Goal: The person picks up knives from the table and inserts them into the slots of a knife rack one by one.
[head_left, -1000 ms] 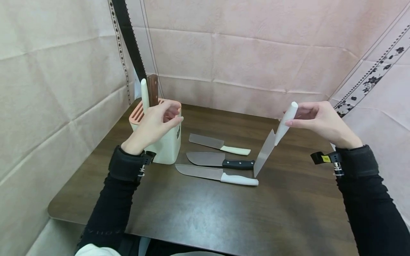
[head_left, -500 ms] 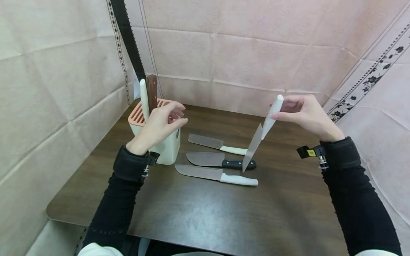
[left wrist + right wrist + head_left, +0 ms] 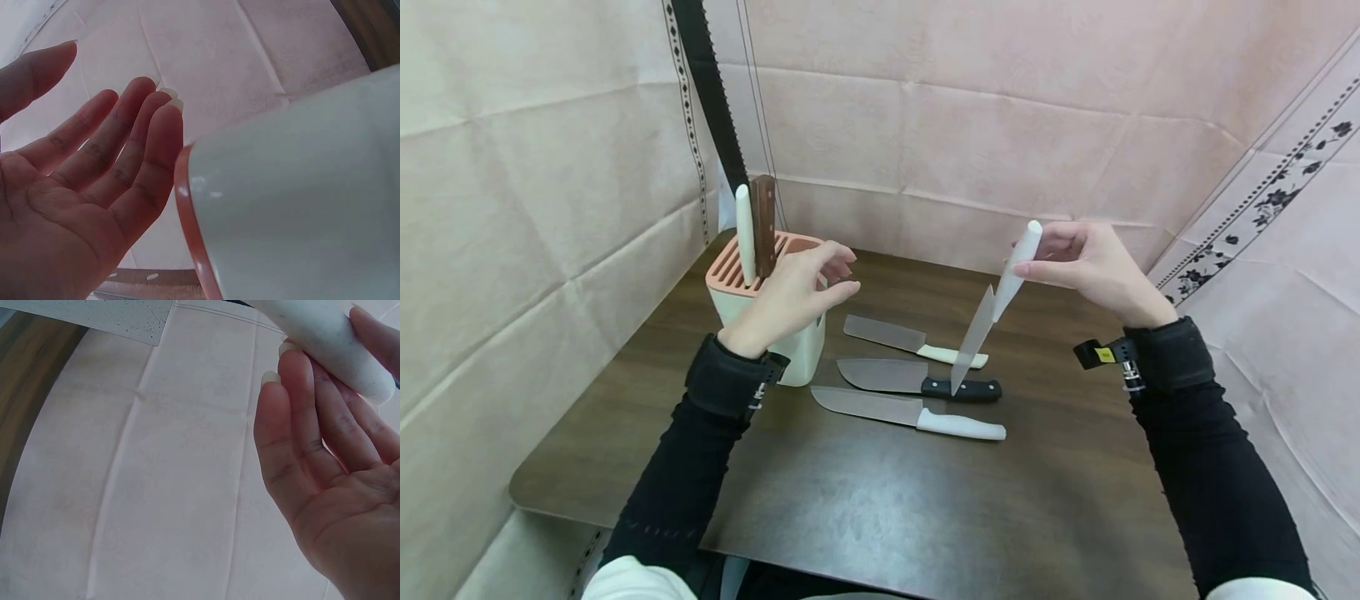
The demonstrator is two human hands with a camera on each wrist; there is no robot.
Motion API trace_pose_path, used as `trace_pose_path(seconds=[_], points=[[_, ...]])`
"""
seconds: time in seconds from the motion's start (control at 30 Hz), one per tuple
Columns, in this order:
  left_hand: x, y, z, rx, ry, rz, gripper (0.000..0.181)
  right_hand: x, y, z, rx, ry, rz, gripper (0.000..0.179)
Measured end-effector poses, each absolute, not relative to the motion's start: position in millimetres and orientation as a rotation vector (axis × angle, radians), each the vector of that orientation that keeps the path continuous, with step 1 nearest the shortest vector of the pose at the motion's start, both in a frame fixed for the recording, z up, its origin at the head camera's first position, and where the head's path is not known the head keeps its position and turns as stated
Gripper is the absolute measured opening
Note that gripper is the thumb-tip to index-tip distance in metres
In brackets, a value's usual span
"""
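Note:
My right hand [image 3: 1086, 268] pinches the white handle of a knife [image 3: 1017, 271] between thumb and fingers; its blade slants down to the left over the knives on the table. In the right wrist view the white handle [image 3: 331, 344] lies across my fingertips. My left hand [image 3: 793, 292] is loosely spread with nothing in it, beside the pale green knife block [image 3: 801, 350]. The left wrist view has its fingers right at the block's pink rim [image 3: 190, 212]. A white-handled knife [image 3: 745, 233] and a brown wooden-handled one [image 3: 763, 225] stand in the block's slots.
Three knives lie side by side on the brown table [image 3: 850, 500]: a cream-handled one [image 3: 887, 333], a black-handled one [image 3: 883, 375] and a white-handled one [image 3: 958, 424]. A long black serrated blade [image 3: 711, 92] rises behind the block. Cloth walls [image 3: 1000, 150] enclose the table.
My right hand has moved left with the knife, bringing its blade from the right of the lying knives to over the black handle. My left hand has shifted slightly right.

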State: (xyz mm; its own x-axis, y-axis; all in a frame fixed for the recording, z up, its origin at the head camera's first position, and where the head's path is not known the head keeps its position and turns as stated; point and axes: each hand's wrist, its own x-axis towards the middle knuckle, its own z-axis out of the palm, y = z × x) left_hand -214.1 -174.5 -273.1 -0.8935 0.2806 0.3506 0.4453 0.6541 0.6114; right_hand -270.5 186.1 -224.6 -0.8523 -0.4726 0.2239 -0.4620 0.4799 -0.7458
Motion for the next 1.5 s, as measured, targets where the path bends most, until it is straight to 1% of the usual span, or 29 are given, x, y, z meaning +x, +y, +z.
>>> trace_pose_path(seconds=[0.57,1.0,1.5], points=[[-219,-162,-269,-0.624,-2.671,-1.086,0.035,-275,162,-221,-0.758,2.663,-1.429,0.033],[-222,-153,-271,-0.66,-2.674,-1.118,0.036,-276,145,-217,-0.811,2.62,-1.448,0.036],[-226,-142,-274,-0.695,-2.687,-1.119,0.036,-278,130,-217,-0.896,2.525,-1.537,0.034]])
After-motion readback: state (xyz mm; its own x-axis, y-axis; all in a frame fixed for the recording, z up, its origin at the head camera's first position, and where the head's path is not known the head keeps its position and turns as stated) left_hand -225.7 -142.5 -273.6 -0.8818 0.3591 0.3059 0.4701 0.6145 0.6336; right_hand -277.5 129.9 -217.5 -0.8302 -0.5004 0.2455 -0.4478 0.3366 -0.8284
